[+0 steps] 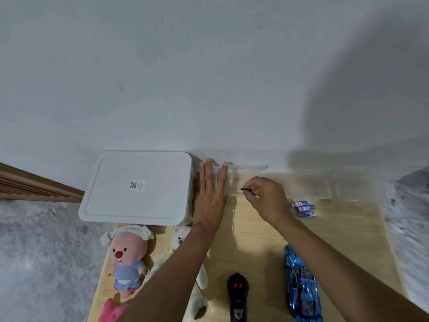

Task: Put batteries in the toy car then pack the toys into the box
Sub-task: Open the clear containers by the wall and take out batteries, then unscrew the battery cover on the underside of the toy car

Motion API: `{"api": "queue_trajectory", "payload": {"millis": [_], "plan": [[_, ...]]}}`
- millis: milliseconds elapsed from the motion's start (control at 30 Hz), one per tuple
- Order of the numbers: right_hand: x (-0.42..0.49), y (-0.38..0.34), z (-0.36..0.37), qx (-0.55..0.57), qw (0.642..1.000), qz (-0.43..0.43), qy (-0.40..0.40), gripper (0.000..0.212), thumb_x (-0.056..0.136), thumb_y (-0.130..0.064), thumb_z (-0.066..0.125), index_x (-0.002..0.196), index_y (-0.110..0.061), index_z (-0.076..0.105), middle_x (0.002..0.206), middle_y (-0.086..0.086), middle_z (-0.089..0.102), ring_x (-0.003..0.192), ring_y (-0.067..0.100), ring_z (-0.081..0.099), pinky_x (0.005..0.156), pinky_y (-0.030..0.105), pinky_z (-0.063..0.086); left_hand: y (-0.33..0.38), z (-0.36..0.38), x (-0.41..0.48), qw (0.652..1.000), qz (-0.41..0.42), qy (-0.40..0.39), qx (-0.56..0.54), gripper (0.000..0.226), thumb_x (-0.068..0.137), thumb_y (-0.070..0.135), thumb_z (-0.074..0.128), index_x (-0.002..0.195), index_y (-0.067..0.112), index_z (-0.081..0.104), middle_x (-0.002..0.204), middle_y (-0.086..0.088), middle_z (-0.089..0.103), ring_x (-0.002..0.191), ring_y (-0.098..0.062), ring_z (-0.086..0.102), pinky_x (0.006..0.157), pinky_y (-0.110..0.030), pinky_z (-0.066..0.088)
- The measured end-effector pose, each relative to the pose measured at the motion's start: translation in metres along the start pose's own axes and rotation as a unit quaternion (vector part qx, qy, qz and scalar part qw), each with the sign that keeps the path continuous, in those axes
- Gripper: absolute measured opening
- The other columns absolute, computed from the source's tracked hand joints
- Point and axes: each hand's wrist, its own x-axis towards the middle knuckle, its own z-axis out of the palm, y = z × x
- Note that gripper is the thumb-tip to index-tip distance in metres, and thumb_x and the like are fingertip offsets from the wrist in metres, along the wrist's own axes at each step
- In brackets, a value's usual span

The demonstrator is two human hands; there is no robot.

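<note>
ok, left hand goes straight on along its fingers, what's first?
Likely the wall: the left hand lies flat, fingers pointing at it across the rim of the clear tray. Depth unclear.

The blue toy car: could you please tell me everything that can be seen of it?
The blue toy car is a glossy metallic-blue sports-car shape with dark windows, apparently plastic. It lies lengthwise on the wooden table at the near right, apart from the black remote on its left. The right forearm crosses its right side; contact cannot be told.

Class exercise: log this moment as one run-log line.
left hand flat on clear tray | right hand pinches screwdriver | batteries loose on table | box lidded
</note>
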Motion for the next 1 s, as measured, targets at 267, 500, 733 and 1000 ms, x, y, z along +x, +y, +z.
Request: {"api": "queue_trajectory", "payload": {"millis": [267, 500, 733, 1000], "plan": [[-0.005, -0.015, -0.031, 0.111, 0.99, -0.027, 0.08, 0.019, 0.101, -0.013, 0.056, 0.113, -0.017, 0.071, 0.099, -0.009, 0.071, 0.093, 0.002, 0.067, 0.084, 0.014, 0.05, 0.002, -0.006, -0.002, 1.0, 0.002, -0.017, -0.009, 0.101, 0.097, 0.034, 0.067, 0.163, 0.027, -0.008, 0.168, -0.017, -0.02, 0.154, -0.036, -0.02, 0.104, -0.032, 0.051], [0.001, -0.011, -0.027, -0.212, 0.975, -0.062, -0.014, 0.04, 0.102, -0.033, 0.047, 0.142, -0.027, 0.045, 0.121, 0.0, 0.058, 0.085, 0.024, 0.065, 0.075, 0.037, 0.054, -0.002, 0.001, -0.013, 0.998, 0.013, -0.017, -0.054, 0.102, 0.098, 0.036, 0.067, 0.162, 0.028, -0.013, 0.168, -0.013, -0.023, 0.155, -0.034, -0.019, 0.102, -0.035, 0.052], [-0.01, 0.004, -0.007, -0.241, 0.97, -0.025, 0.002, 0.038, 0.102, -0.036, 0.05, 0.139, -0.032, 0.051, 0.119, 0.0, 0.059, 0.084, 0.031, 0.068, 0.073, 0.039, 0.054, 0.0, 0.007, -0.036, 0.998, 0.01, -0.059, -0.029, 0.098, 0.101, 0.037, 0.058, 0.16, 0.027, -0.02, 0.165, -0.014, -0.031, 0.153, -0.033, -0.027, 0.093, -0.026, 0.056], [-0.025, 0.004, -0.013, -0.159, 0.987, -0.015, 0.005, 0.034, 0.099, -0.033, 0.056, 0.132, -0.032, 0.059, 0.097, -0.004, 0.059, 0.083, 0.022, 0.064, 0.076, 0.035, 0.053, -0.007, 0.007, -0.043, 0.995, 0.016, -0.1, 0.001, 0.101, 0.101, 0.048, 0.056, 0.158, 0.029, -0.025, 0.165, -0.013, -0.032, 0.153, -0.032, -0.027, 0.093, -0.028, 0.056]]}}
